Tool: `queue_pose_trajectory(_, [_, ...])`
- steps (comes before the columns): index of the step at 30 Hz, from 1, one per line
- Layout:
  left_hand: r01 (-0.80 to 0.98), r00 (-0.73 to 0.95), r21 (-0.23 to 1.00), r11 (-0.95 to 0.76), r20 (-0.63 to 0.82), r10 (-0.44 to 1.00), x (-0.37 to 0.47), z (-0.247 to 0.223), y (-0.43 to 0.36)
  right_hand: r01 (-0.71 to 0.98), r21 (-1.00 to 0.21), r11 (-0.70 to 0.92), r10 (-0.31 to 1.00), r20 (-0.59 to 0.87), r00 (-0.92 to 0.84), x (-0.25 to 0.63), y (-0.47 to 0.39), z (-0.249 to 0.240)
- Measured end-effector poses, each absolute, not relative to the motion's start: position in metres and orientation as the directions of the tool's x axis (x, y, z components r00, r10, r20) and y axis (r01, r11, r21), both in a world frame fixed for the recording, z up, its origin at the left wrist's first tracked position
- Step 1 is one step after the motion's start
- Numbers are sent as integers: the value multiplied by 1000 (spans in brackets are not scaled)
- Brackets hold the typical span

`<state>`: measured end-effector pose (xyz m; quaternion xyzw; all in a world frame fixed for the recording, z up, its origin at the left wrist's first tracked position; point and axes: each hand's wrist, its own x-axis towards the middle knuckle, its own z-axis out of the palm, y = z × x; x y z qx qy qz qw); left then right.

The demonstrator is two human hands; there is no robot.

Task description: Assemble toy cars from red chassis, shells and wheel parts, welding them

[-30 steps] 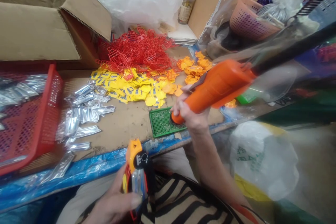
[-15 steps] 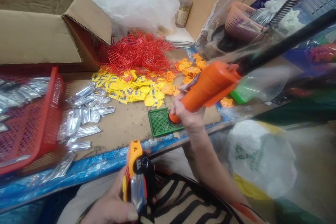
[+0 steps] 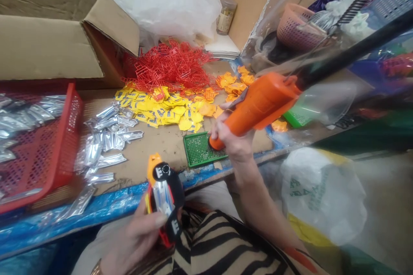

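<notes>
Here, stretched forward, my right hand (image 3: 235, 139) clasps an orange tool (image 3: 263, 102), its nose at the green tray (image 3: 194, 154) just left of that grip; my left hand (image 3: 137, 234), lower and nearer my body, grasps a toy car (image 3: 164, 200).

Bright orange tool (image 3: 258, 105) in the right grip (image 3: 235, 137); green tray (image 3: 196, 162) beneath; black-striped tan cloth (image 3: 222, 240) beside the left grip (image 3: 138, 232).

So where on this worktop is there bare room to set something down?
Bare cardboard shows between the silver pieces and green tray, below the yellow pieces; a smaller patch lies beyond the right hand. Red frames crowd the back.
</notes>
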<state>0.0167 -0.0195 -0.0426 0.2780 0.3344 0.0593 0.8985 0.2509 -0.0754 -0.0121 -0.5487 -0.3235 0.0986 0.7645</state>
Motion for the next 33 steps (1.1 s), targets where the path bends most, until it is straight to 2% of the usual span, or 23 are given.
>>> queue_pose_trajectory(4, [100, 762, 525, 845, -587, 275, 27, -52, -14, 208, -878, 431, 506, 426, 750, 252, -76, -10])
queue_pose_trajectory(11, [-44, 795, 525, 850, -497, 348, 38, -51, -7, 56, -789, 612, 517, 453, 727, 239, -82, 30])
queue_pose_trajectory(14, [-81, 811, 573, 816, -438, 387, 40, -55, 4, 23, -751, 659, 531, 488, 693, 230, -83, 51])
queue_pose_trajectory(18, [-99, 801, 641, 761, -403, 443, 40, -54, 11, -54, -738, 673, 566, 466, 680, 216, -80, 67])
queue_pose_trajectory(22, [-139, 804, 579, 803, -408, 434, 42, -56, 7, -190, -732, 655, 651, 419, 633, 202, -76, 73])
queue_pose_trajectory(26, [-179, 790, 538, 824, -421, 446, 46, -59, -1, -194, -760, 620, 687, 407, 601, 192, -70, 73])
queue_pose_trajectory(33, [-202, 785, 594, 779, -377, 492, 45, -56, -6, -210, -768, 605, 703, 392, 594, 183, -66, 65])
